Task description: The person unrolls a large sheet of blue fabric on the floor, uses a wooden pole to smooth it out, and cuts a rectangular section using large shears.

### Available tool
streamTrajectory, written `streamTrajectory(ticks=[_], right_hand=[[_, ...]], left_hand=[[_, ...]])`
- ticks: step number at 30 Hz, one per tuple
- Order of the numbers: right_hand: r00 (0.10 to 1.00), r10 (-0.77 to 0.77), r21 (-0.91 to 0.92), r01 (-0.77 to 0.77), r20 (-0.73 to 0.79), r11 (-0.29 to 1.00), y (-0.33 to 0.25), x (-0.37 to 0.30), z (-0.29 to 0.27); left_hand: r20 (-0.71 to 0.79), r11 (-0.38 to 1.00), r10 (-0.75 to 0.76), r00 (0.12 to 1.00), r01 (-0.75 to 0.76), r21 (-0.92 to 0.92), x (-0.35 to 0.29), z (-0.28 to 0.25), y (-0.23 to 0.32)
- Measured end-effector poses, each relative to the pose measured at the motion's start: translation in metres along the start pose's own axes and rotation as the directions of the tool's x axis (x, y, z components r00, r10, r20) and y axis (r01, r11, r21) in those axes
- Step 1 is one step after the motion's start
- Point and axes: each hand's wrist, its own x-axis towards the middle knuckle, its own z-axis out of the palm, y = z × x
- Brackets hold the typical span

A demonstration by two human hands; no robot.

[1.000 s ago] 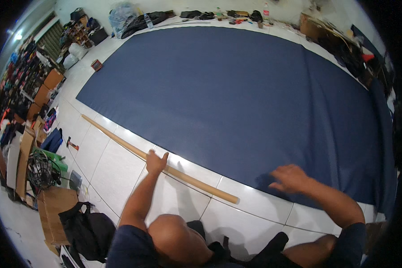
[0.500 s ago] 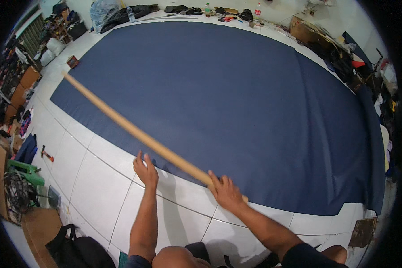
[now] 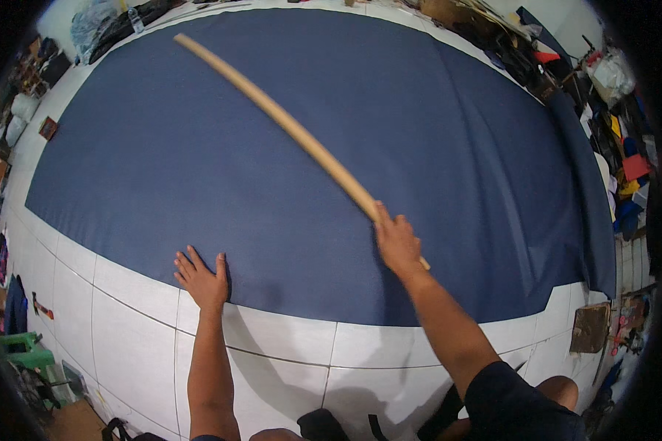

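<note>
As the right hand (image 3: 399,245) holds a tan pole (image 3: 301,137) extending forward-left of its grip over the blue sheet (image 3: 221,176), seemingly for positioning, the left hand (image 3: 204,283) spreads wide leftward, and the next move likely calls for steadiness.

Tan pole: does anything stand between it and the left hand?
Nothing visible does. Only blue sheet shows between the left hand, spread at the sheet's near edge, and the tan pole, which the right hand holds near its closer end.
</note>
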Motion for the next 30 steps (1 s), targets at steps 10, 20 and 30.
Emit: streamTrajectory(ticks=[10,20,30], right_hand=[[0.881,0.461,-0.067,-0.469,-0.108,0.881,0.254,-0.107,-0.031],[0.801,0.575,0.225,-0.537,-0.165,0.813,0.323,-0.133,-0.041],[0.991,0.133,0.164,-0.128,-0.02,0.978,0.026,-0.031,0.001]], left_hand=[[0.022,0.992,0.099,0.995,-0.097,-0.074,-0.005,0.002,-0.017],[0.067,0.977,0.083,0.994,-0.068,-0.203,-0.009,-0.004,-0.034],[-0.209,0.928,-0.243,0.947,0.165,-0.333,0.015,-0.023,-0.138]])
